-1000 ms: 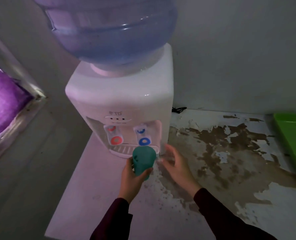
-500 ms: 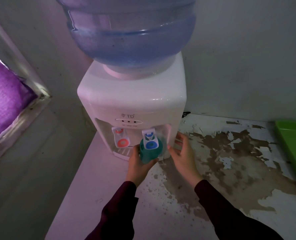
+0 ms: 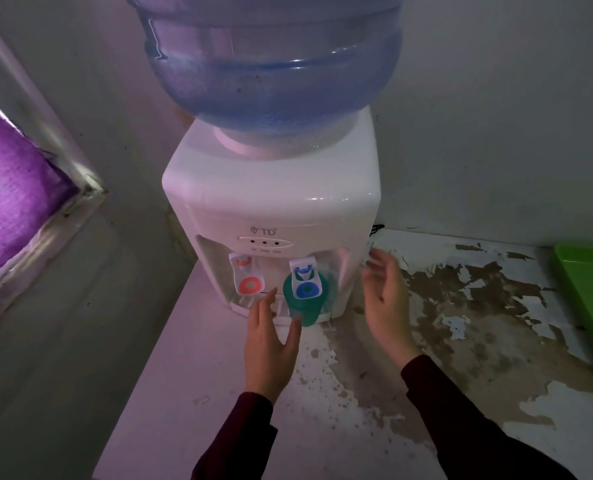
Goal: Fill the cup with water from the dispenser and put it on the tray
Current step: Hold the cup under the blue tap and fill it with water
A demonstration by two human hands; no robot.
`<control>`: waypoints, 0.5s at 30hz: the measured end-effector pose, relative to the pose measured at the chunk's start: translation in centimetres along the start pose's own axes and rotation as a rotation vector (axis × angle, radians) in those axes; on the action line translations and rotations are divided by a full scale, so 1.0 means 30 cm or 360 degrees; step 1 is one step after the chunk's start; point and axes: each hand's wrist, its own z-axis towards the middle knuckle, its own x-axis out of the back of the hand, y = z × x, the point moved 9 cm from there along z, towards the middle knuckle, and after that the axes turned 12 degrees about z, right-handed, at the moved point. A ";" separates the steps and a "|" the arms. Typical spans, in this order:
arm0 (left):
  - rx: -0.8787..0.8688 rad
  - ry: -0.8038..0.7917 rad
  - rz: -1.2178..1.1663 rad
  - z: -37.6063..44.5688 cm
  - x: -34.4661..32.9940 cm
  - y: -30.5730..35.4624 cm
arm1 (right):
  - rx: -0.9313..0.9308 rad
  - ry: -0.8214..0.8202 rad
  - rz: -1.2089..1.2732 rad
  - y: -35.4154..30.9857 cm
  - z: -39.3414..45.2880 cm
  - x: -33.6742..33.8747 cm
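Observation:
A teal cup stands on the drip grate of the white water dispenser, right under the blue tap. The red tap is to its left. My left hand is just in front of the cup with fingers spread, the thumb tip near the cup's base and nothing in its grasp. My right hand hovers open beside the dispenser's right side, slightly blurred. A green tray lies at the right edge of the counter.
A big blue water bottle sits on top of the dispenser. The counter has peeling, patchy paint. A purple curtain hangs at the left behind a ledge. A black cable runs behind the dispenser.
My left hand carried the cup up under the blue tap, set it on the grate and let go. My right hand came off the dispenser's side and moved right.

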 end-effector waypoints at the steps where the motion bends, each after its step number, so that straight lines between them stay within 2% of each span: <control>1: -0.0020 0.0065 0.0063 0.006 0.020 0.021 | 0.0084 0.0044 0.0025 -0.048 0.022 0.009; 5: 0.0063 0.0032 0.0205 0.079 0.032 0.070 | 0.0595 0.0139 0.0063 -0.324 0.107 0.017; 8: 0.0076 -0.0043 0.0312 0.124 0.014 0.083 | 0.0917 -0.0007 -0.0080 -0.484 0.184 -0.040; 11: 0.0093 -0.0050 0.0334 0.141 0.010 0.093 | 0.1044 -0.0128 -0.0263 -0.513 0.235 -0.104; 15: 0.0196 -0.0104 0.0326 0.172 -0.003 0.072 | 0.1132 -0.0035 -0.0213 -0.484 0.244 -0.114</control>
